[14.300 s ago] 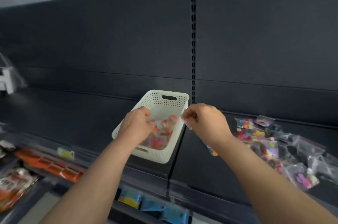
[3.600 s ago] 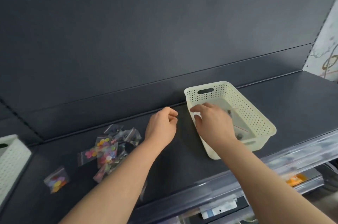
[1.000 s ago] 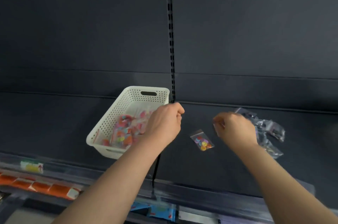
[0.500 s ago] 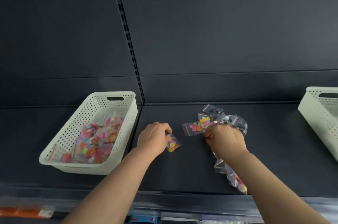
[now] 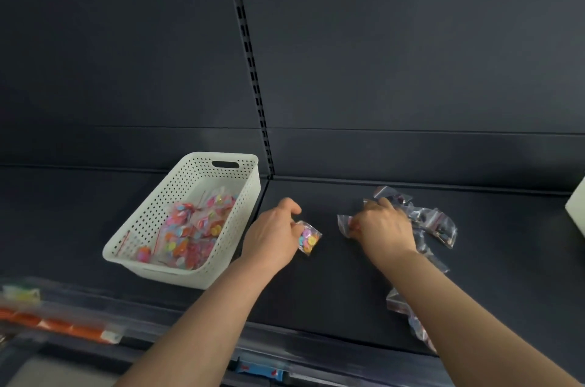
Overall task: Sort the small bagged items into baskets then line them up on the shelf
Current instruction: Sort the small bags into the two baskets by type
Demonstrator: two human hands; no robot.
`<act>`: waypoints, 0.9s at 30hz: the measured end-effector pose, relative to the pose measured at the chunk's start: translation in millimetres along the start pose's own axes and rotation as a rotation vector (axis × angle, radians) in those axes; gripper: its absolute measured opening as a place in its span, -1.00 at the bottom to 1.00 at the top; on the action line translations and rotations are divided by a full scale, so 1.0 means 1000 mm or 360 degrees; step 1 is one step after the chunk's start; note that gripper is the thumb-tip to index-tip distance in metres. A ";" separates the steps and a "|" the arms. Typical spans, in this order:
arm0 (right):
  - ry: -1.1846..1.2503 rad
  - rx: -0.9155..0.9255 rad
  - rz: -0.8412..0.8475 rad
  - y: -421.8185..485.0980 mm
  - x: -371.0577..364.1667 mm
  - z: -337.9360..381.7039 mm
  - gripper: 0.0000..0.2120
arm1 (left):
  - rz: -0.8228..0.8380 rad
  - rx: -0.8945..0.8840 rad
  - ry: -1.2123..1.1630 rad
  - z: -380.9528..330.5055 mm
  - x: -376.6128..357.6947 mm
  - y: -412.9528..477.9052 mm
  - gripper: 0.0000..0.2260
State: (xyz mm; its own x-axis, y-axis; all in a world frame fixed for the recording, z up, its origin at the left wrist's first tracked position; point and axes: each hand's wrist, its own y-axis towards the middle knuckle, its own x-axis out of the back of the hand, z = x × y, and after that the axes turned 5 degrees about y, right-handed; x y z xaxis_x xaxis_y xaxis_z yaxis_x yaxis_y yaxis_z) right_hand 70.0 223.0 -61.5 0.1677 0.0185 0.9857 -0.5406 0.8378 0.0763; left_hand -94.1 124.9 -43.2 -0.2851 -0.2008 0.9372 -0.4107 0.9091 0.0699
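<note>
A cream perforated basket stands on the dark shelf at the left, holding several clear bags of colourful pieces. My left hand pinches a small bag of colourful discs just right of the basket, low over the shelf. My right hand presses on a heap of clear bags with dark contents, its fingers closed on one bag at the heap's left edge. A few more bags lie under my right forearm near the shelf's front.
A second cream basket's corner shows at the right edge. The shelf's back panel carries a slotted upright. Below the front lip, a lower shelf holds orange packets and blue labels.
The view has swung slightly left, so the right basket is nearly out of frame. My left hand still holds the colourful bag; my right hand stays on the heap.
</note>
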 end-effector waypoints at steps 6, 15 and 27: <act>0.0400 0.0089 -0.0273 0.003 0.010 0.022 -0.88 | -0.0382 0.0107 -0.0181 0.013 0.035 -0.001 -0.83; 0.0712 0.0300 -0.0320 0.029 0.010 0.103 -0.88 | -0.0446 0.0568 0.0166 0.105 0.089 -0.005 -0.75; 0.0530 0.0604 -0.0155 0.072 0.004 0.201 -0.82 | -0.0384 0.0413 0.0145 0.158 0.107 -0.016 -0.79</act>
State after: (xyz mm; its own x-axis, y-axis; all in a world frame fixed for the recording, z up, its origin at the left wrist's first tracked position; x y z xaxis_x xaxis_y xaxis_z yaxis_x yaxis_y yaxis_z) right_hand -133.7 173.4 -21.6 0.4523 0.1746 0.8746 -0.7602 0.5883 0.2757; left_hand -254.6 30.9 1.6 -0.0794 -0.3543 0.9318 -0.6660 0.7144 0.2148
